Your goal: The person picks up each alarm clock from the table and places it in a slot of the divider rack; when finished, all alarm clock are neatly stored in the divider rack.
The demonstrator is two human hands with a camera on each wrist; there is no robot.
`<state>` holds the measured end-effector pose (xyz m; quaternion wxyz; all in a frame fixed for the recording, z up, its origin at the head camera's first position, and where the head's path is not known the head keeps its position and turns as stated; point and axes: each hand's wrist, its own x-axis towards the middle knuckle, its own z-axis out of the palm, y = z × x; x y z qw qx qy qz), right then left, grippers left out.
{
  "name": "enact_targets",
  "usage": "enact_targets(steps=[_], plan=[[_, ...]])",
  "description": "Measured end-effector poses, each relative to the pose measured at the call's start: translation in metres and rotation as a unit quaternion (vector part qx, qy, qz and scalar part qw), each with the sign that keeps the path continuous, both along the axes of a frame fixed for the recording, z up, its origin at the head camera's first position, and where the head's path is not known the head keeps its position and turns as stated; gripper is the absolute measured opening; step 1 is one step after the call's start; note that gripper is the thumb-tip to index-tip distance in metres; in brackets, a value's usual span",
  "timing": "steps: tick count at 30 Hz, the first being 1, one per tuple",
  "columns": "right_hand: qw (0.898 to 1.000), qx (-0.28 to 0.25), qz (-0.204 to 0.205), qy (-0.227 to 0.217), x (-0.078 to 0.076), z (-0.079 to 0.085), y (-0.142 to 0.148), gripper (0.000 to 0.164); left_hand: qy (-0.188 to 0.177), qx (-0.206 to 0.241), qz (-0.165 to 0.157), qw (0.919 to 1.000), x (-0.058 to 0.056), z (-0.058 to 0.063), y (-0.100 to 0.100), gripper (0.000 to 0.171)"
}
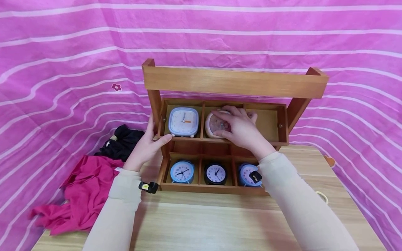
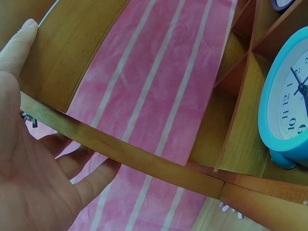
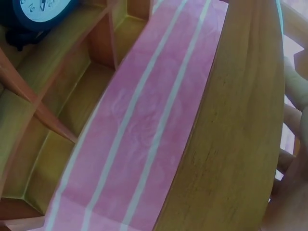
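Note:
A two-tier wooden shelf stands on the table, with a crossbar over its upper tier. My left hand grips its left side, thumb at the front edge of the upper tier and fingers behind the side board, as the left wrist view shows. In the upper middle compartment my right hand holds a round clock with a pale rim, fingers over its top and thumb low on its front. The hand covers part of its face. On its left sits a squarish light-blue alarm clock.
Along the lower tier are a light-blue alarm clock, a black one and a blue one partly behind the right sleeve. Crimson cloth and black cloth lie at left. A striped pink curtain hangs behind.

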<state>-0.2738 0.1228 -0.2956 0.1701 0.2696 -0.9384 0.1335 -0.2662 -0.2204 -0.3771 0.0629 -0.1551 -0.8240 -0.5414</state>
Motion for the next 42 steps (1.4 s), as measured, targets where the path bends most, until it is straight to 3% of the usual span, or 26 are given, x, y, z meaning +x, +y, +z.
enact_targets(steps=[8,23,36,42], plan=[[1.000,-0.002,-0.025,-0.016,0.006,0.001,-0.003,0.070,0.003,0.008,-0.006,0.9999,0.000,0.001,0.001,0.102],[1.000,-0.001,-0.010,-0.015,0.010,-0.004,0.000,0.074,0.002,0.005,-0.004,1.0000,0.002,0.004,0.002,0.103],[0.998,0.007,0.001,0.066,0.056,-0.014,0.041,0.093,0.005,-0.003,-0.006,1.0000,0.002,0.004,0.003,0.104],[0.998,0.002,-0.015,0.059,0.087,-0.030,0.074,0.098,0.011,-0.007,-0.005,0.9999,0.001,0.006,0.001,0.105]])
